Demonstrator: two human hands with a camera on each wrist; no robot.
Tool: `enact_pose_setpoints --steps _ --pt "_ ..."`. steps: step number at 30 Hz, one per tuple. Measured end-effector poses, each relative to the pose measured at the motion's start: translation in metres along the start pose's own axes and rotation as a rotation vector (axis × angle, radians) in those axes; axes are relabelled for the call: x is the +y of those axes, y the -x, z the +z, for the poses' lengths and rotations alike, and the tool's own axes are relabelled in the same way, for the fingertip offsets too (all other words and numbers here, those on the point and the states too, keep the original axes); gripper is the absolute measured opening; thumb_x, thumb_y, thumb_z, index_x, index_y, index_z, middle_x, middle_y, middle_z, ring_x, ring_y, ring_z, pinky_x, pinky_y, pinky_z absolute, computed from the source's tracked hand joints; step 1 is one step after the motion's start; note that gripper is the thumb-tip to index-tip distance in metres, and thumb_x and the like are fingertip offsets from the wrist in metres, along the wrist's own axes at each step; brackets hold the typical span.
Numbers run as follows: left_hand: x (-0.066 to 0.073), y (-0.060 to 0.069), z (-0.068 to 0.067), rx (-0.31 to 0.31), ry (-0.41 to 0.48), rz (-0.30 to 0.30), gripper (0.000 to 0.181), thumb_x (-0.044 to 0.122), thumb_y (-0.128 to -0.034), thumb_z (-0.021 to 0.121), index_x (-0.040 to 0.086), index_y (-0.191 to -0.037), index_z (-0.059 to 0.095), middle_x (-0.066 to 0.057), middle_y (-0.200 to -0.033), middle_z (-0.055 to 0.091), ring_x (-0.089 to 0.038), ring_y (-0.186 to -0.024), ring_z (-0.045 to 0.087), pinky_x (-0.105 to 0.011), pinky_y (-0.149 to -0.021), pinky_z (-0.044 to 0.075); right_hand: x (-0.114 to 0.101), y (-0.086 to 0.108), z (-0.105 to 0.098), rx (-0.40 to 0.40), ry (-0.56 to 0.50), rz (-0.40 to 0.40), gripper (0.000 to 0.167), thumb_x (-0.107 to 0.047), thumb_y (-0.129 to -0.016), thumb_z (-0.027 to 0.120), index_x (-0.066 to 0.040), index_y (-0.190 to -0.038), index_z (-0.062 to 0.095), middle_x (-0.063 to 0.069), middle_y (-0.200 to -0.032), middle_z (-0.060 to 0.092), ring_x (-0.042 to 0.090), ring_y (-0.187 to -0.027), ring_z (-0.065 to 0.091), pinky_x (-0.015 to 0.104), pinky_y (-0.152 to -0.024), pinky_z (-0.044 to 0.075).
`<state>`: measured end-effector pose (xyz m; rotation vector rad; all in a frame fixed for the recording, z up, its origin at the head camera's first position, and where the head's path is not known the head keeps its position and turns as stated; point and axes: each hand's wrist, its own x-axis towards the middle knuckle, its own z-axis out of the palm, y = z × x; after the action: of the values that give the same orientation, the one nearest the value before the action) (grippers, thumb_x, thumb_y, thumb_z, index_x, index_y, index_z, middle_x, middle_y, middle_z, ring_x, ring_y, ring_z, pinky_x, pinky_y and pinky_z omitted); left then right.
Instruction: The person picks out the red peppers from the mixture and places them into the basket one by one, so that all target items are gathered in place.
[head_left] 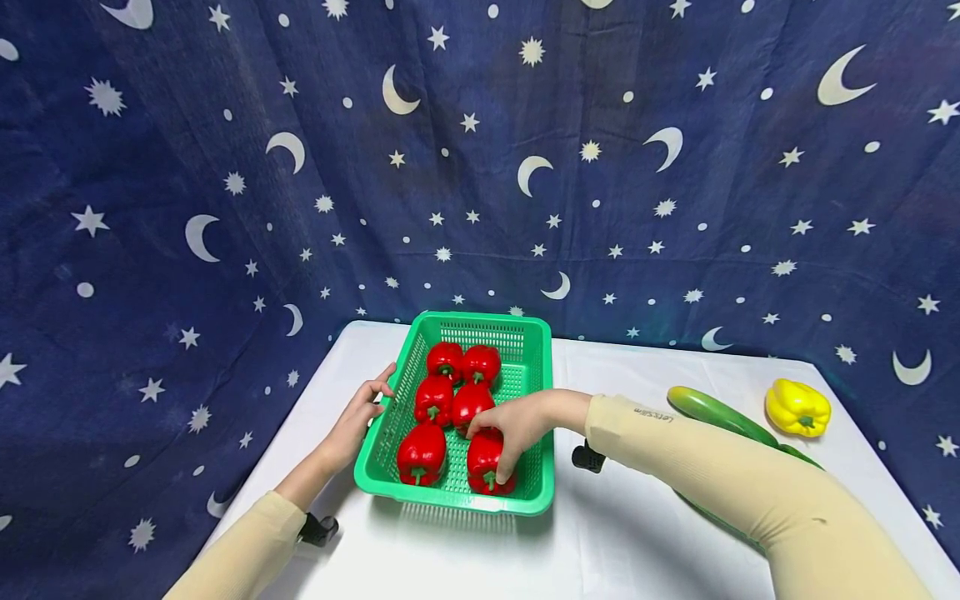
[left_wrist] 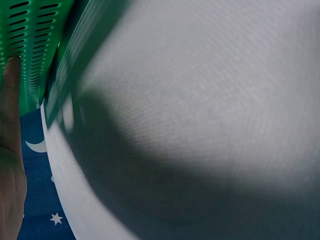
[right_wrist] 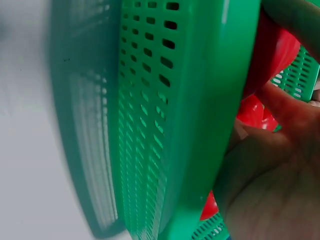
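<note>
A green plastic basket [head_left: 450, 497] stands on the white table with several red bell peppers [head_left: 422, 454] in it, arranged roughly in two columns. My right hand [head_left: 525, 421] reaches over the basket's right side and grips the front-right red bell pepper [head_left: 483, 457], thumb on the near side and fingers behind. That pepper [right_wrist: 272, 55] is partly hidden by the basket rim in the right wrist view. At the basket's left side, my left hand [head_left: 351, 429] touches the outer wall and rim. One finger lies straight against the slotted wall [left_wrist: 35, 45] in the left wrist view.
On the right of the table lie a yellow bell pepper [head_left: 798, 408] and long green vegetables [head_left: 720, 412], partly hidden under my right forearm. A dark blue cloth [head_left: 480, 167] with moons and stars hangs behind the table [head_left: 450, 558] and along its left side.
</note>
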<state>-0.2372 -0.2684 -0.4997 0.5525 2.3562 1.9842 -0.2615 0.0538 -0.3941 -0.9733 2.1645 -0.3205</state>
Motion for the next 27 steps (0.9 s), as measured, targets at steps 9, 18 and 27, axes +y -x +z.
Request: enact_pose_setpoints --steps 9,18,27 --pt "-0.0012 -0.0007 0.0005 0.002 0.009 -0.005 0.025 0.0 -0.0956 0.032 -0.005 -0.119 0.04 -0.011 -0.17 0.015 -0.036 -0.155 0.003 -0.02 -0.103 0.033 -0.0008 -0.004 0.0089 0.007 0.002 0.037 0.08 -0.038 -0.077 0.087 -0.026 -0.148 0.052 -0.01 -0.13 0.055 0.015 -0.123 0.046 0.035 -0.092 0.05" --pt "0.0005 -0.0022 -0.0002 0.007 0.01 -0.002 0.024 0.0 -0.0959 0.032 -0.005 -0.119 0.04 -0.011 -0.17 0.015 -0.036 -0.155 0.002 -0.019 -0.103 0.032 -0.0022 0.0007 0.0026 0.024 -0.001 0.026 0.079 -0.028 -0.079 0.086 -0.025 -0.15 0.05 -0.006 -0.14 0.053 0.019 -0.129 0.046 0.035 -0.093 0.05" --pt "0.0024 0.0011 0.0003 0.0 0.017 -0.004 0.025 0.0 -0.096 0.032 -0.005 -0.119 0.041 -0.012 -0.17 0.015 -0.037 -0.155 0.004 -0.019 -0.101 0.036 -0.0004 0.0009 0.0083 0.118 0.03 0.045 0.057 -0.019 -0.076 0.09 -0.017 -0.122 0.056 -0.007 -0.107 0.06 0.011 -0.099 0.055 0.029 -0.083 0.049"
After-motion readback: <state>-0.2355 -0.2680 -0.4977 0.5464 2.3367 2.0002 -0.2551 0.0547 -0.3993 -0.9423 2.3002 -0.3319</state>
